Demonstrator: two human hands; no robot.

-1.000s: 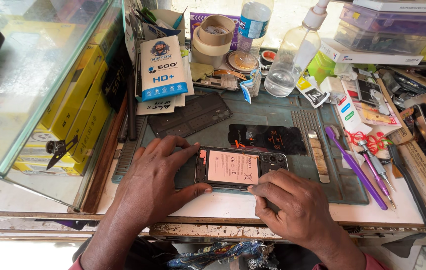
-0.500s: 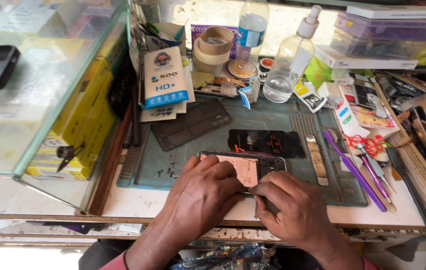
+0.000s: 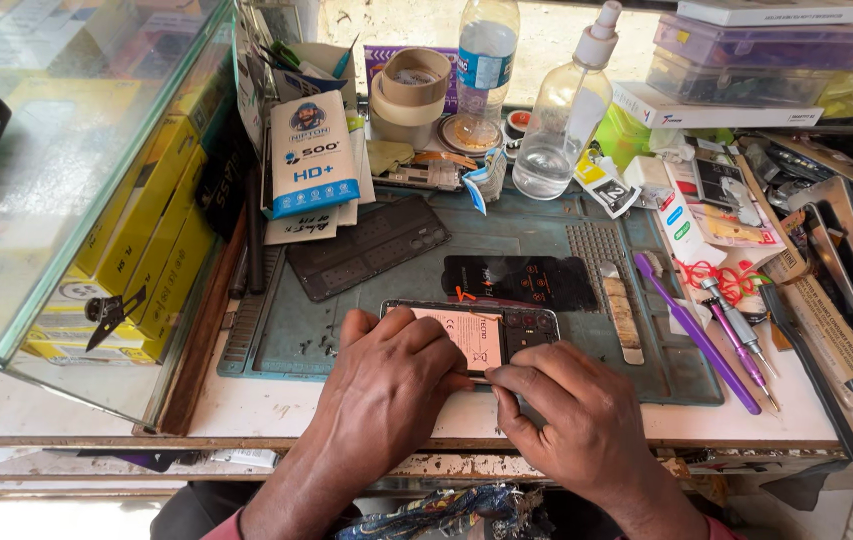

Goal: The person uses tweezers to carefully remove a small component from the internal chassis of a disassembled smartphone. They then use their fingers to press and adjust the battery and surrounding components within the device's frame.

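So the opened phone (image 3: 491, 335) is lying flat on the green mat (image 3: 636, 360), near the front edge of the bench, long axis running left to right, camera end pointing right. Left hand (image 3: 386, 385) is spread flat over its left half, pressing down, not gripping anything. Right hand (image 3: 571, 420) pinches the near edge with curled fingertips. Just behind it sits a black back cover (image 3: 521, 282), and a purple toothbrush (image 3: 696, 335) lies off to the right.
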